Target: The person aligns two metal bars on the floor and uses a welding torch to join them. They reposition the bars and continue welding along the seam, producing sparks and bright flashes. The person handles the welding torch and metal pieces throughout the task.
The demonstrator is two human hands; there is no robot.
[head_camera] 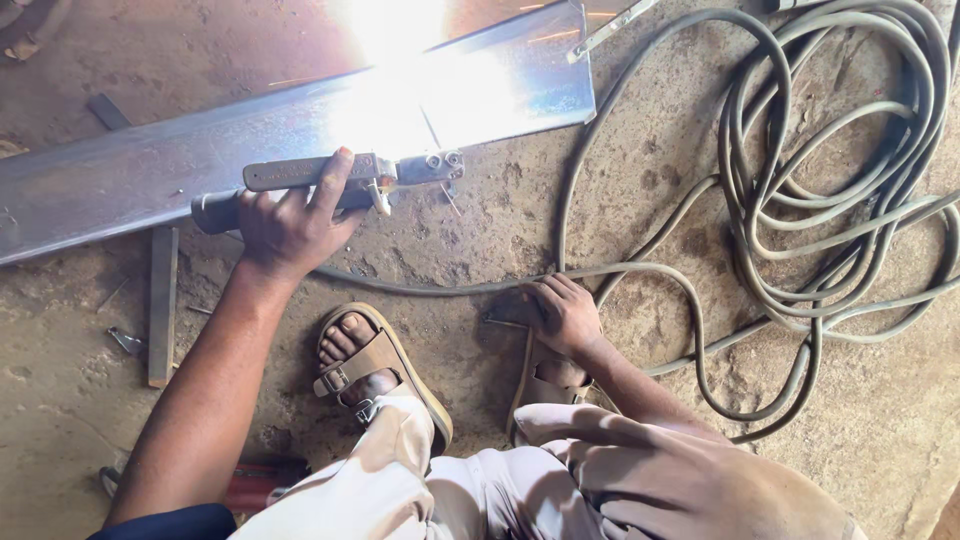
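Left hand (290,225) wrapped tight round electrode holder (330,180), its tip against the lower edge of the steel beam (150,165) lying on the ground. Right hand (565,315) rests knuckles-down on ground beside cable (450,285); curled, grip unclear.

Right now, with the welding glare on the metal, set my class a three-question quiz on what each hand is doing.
1. True or false: the left hand grips the electrode holder against the long metal section.
2. The right hand rests on: A) the coiled cable, B) the ground beside a sandal, C) the metal section.
3. What lies parallel to the left forearm, on the ground?

Key: 1 true; 2 B; 3 a flat metal bar.
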